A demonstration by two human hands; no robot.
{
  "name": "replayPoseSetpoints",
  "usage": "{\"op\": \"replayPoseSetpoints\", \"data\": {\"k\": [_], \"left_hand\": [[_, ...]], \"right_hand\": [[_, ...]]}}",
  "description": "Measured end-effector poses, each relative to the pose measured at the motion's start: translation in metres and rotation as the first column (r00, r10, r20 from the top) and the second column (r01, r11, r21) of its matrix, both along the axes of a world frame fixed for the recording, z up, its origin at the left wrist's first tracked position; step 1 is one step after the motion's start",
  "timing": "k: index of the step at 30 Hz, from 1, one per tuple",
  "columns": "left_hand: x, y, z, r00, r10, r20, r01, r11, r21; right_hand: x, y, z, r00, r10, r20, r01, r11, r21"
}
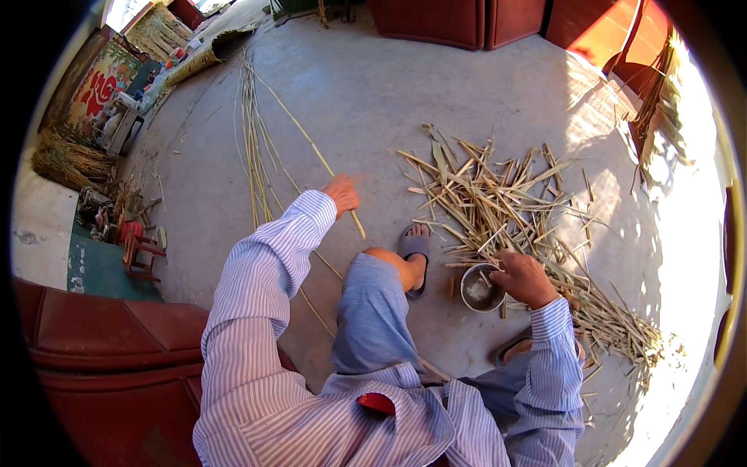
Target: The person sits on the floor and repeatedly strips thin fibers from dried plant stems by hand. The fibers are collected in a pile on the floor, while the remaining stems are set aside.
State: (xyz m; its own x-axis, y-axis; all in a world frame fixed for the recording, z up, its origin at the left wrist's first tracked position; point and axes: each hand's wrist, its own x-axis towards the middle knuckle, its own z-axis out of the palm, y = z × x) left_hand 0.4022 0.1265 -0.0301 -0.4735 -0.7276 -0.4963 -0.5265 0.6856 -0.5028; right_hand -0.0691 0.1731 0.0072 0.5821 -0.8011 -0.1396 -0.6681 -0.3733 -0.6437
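Observation:
My left hand [342,195] is closed around a long, thin reed stalk [307,142]. The stalk's near end sticks out below the hand, and its far end reaches toward the upper left. My right hand [526,279] hangs at the right rim of a small round metal bowl [464,289] on the floor. Its fingers are bent together over the bowl's edge; what they hold, if anything, is too small to name. A light-coloured bit shows inside the bowl. More long stalks [253,156] lie on the floor beyond my left arm.
A loose heap of short stalk pieces and dry husks [498,202] spreads beyond and right of the bowl. Red upholstered seats [117,335] stand at the lower left, others [428,19] at the far side. A small wooden stool [142,253] and bundled straw [74,162] are at left.

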Motion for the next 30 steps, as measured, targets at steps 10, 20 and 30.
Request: {"op": "replayPoseSetpoints", "data": {"k": [10,20,30], "left_hand": [[0.184,0.145,-0.093,0.677,0.52,0.521,-0.73,0.569,0.379],[0.004,-0.05,-0.079,0.784,0.394,-0.48,-0.379,0.916,0.132],[-0.315,-0.039,-0.2,0.534,0.255,-0.806,0.289,0.841,0.458]], "right_hand": [[-0.06,-0.03,-0.066,0.947,-0.243,-0.211,0.282,0.942,0.18],[-0.11,0.048,-0.24,0.607,-0.695,-0.386,0.795,0.54,0.279],[-0.127,0.084,-0.342,0.157,-0.959,-0.237,0.931,0.063,0.359]]}}
